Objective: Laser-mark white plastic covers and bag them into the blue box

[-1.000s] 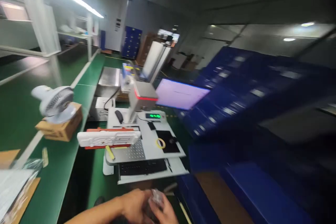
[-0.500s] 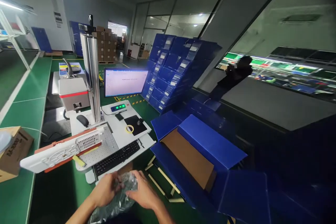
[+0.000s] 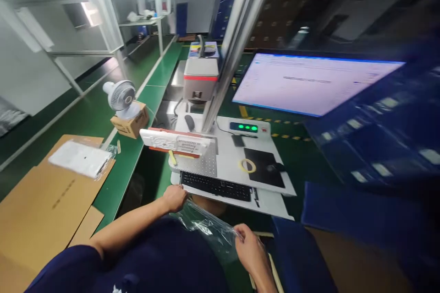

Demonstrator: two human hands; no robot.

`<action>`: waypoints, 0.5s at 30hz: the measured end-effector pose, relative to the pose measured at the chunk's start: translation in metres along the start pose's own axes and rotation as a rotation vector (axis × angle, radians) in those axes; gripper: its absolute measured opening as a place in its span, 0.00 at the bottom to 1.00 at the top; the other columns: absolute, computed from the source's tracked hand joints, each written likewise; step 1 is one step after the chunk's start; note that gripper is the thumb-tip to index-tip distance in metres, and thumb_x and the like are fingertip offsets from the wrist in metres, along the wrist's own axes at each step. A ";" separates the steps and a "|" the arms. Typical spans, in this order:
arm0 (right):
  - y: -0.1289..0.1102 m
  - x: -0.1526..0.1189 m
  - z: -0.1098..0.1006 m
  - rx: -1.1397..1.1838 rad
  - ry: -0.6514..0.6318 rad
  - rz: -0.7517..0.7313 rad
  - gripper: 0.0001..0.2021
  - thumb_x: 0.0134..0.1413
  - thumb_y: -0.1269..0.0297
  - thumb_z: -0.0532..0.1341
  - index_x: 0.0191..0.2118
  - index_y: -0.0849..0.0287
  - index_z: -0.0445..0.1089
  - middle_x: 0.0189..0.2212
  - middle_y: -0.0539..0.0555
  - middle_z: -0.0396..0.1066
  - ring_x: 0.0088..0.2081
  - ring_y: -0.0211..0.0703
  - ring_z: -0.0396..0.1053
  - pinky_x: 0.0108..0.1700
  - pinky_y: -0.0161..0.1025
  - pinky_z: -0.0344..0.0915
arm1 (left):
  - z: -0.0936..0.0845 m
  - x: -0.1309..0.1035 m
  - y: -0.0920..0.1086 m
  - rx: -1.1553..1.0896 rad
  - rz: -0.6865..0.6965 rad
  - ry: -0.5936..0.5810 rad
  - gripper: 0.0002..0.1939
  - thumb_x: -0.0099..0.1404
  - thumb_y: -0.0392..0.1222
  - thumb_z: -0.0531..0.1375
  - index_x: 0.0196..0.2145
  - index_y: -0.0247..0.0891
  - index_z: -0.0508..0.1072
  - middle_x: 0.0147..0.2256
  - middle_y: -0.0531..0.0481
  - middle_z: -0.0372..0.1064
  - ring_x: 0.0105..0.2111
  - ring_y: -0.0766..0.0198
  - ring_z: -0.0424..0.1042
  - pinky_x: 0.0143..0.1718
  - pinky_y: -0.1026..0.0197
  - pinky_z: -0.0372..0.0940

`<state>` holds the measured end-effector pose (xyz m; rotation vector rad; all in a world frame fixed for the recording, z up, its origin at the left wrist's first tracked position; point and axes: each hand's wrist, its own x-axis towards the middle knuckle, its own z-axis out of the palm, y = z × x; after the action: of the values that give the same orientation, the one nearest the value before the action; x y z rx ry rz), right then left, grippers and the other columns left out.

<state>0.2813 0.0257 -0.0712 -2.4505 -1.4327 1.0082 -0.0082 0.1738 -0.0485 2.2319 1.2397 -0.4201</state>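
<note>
A clear plastic bag [image 3: 206, 229] is stretched out between my two hands in front of my body. My left hand [image 3: 176, 198] is closed on one end of its edge, near the keyboard's left end. At the other end, lower right, my right hand [image 3: 248, 243] pinches the bag's edge between thumb and fingers. Just beyond the bag is a black keyboard [image 3: 216, 186] on a pull-out shelf. Above it, a white plastic panel with a grille [image 3: 177, 142] rests over a perforated metal plate [image 3: 202, 165].
A monitor [image 3: 316, 83] stands beyond the white machine table [image 3: 227, 160]. On the left green bench, a bagged white item [image 3: 82, 158] lies on flat cardboard [image 3: 44, 201], and a fan [image 3: 123, 98] sits on a small carton [image 3: 132, 123]. A blue box [image 3: 299, 256] stands at lower right.
My view has swung left. My hands have moved apart, and the bag, bunched between them before, is now spread wide. The left bench with the bagged item has come into view.
</note>
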 end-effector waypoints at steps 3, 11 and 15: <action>0.003 0.007 0.006 -0.043 -0.055 -0.059 0.14 0.65 0.73 0.57 0.49 0.51 0.75 0.51 0.54 0.82 0.52 0.52 0.79 0.47 0.41 0.66 | 0.011 -0.014 0.006 -0.087 -0.028 0.077 0.12 0.76 0.41 0.57 0.51 0.40 0.79 0.56 0.35 0.77 0.57 0.44 0.78 0.54 0.50 0.75; -0.030 0.017 -0.002 -0.179 -0.050 -0.044 0.11 0.76 0.58 0.52 0.49 0.49 0.71 0.51 0.57 0.82 0.55 0.60 0.78 0.45 0.46 0.64 | 0.032 -0.037 0.000 -0.215 -0.200 0.139 0.13 0.81 0.48 0.53 0.55 0.44 0.73 0.53 0.39 0.80 0.51 0.45 0.82 0.49 0.50 0.74; -0.018 0.017 -0.007 -0.231 -0.100 -0.070 0.12 0.74 0.63 0.51 0.49 0.48 0.72 0.51 0.57 0.82 0.54 0.59 0.78 0.44 0.44 0.63 | 0.045 -0.049 -0.006 -0.262 -0.269 0.113 0.10 0.78 0.45 0.57 0.50 0.42 0.77 0.52 0.37 0.80 0.49 0.44 0.82 0.48 0.50 0.73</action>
<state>0.2776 0.0513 -0.0668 -2.5149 -1.7442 1.0157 -0.0396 0.1161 -0.0609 1.8980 1.5656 -0.2172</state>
